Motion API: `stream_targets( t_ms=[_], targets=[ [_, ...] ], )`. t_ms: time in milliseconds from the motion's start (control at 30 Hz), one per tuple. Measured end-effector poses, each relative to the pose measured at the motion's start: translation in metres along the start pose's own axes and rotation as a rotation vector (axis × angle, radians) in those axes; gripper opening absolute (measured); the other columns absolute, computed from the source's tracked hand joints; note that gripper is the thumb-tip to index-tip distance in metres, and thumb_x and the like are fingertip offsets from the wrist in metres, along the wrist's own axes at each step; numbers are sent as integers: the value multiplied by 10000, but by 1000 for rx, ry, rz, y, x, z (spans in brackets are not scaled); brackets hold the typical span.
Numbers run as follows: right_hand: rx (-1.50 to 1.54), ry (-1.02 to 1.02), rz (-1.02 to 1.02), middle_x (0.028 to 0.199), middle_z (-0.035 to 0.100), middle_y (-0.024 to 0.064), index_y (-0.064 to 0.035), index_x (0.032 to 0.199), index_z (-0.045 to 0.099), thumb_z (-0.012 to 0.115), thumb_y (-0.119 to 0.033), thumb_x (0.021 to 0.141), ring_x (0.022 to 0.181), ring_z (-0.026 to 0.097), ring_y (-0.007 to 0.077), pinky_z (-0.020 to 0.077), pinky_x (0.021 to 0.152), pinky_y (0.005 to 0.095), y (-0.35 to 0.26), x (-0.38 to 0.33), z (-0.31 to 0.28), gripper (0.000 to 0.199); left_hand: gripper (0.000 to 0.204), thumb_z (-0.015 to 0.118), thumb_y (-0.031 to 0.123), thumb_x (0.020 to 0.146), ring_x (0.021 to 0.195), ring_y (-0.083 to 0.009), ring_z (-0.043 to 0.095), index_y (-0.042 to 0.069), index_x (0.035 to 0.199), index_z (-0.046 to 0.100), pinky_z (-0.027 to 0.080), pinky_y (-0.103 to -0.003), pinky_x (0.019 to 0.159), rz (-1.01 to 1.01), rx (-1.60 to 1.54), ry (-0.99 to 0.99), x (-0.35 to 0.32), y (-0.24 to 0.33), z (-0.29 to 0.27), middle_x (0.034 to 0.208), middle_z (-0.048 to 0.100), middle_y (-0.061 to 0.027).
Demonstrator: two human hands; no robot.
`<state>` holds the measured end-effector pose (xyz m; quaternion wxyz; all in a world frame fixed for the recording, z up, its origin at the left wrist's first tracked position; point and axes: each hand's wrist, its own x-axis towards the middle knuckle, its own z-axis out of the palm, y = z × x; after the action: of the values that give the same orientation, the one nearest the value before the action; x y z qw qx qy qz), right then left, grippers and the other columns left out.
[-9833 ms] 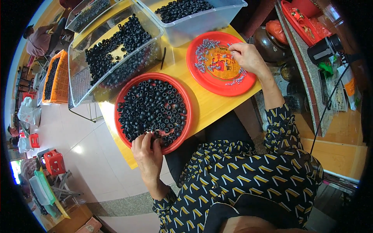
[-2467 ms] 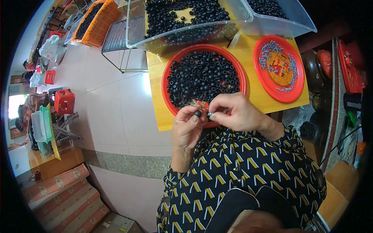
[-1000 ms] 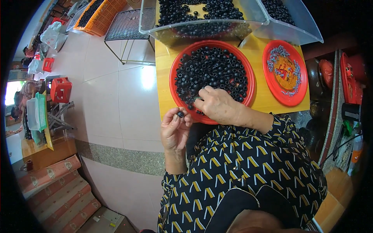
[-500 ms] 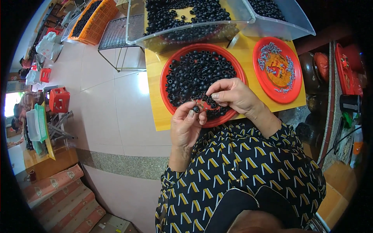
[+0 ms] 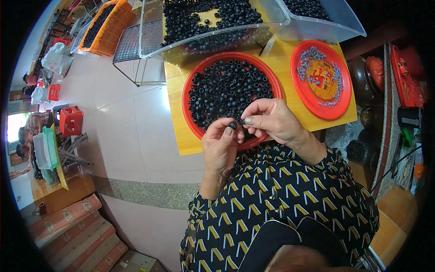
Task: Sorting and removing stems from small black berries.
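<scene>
While the left hand point(image 5: 218, 149), fingers curled, is clamped between thumb and fingertips on a round black bead point(image 5: 233, 125), the right hand point(image 5: 277, 122) bends in just beside it, thumb and forefinger together; anything between them is too small to tell. Both are over the near side of a red plastic tray point(image 5: 186, 102) of hollow black beads point(image 5: 226, 88). On the smooth yellow table point(image 5: 183, 141), a red plate point(image 5: 344, 106) holds silvery bits point(image 5: 312, 53); a clear bin point(image 5: 152, 31) holds more beads.

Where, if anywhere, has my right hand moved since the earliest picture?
Yes: against the yellow table, your right hand has moved left, from over the plate of silvery pieces to the near edge of the tray of black beads.
</scene>
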<state>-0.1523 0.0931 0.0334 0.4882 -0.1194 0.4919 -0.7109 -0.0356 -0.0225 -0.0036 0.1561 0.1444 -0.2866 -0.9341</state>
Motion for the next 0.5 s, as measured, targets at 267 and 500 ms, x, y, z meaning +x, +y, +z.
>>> stream_targets(
  t_ms=[267,500],
  targets=[
    [-75,-20,42,702,559,27,19,834,573,579,-46,792,587,506,49,405,478,155,-2,-3,7,78,201,591,69,806,717,-157,537,-15,984,548,444,-259,655,20,56,68,-4,-2,1,843,571,-68],
    [-91,-52,73,689,547,15,7,826,571,577,-46,793,583,503,43,405,460,156,-1,-2,7,63,217,601,50,796,758,-151,543,-29,990,547,452,-264,693,67,102,41,-5,-2,3,872,563,-66]
  ],
)
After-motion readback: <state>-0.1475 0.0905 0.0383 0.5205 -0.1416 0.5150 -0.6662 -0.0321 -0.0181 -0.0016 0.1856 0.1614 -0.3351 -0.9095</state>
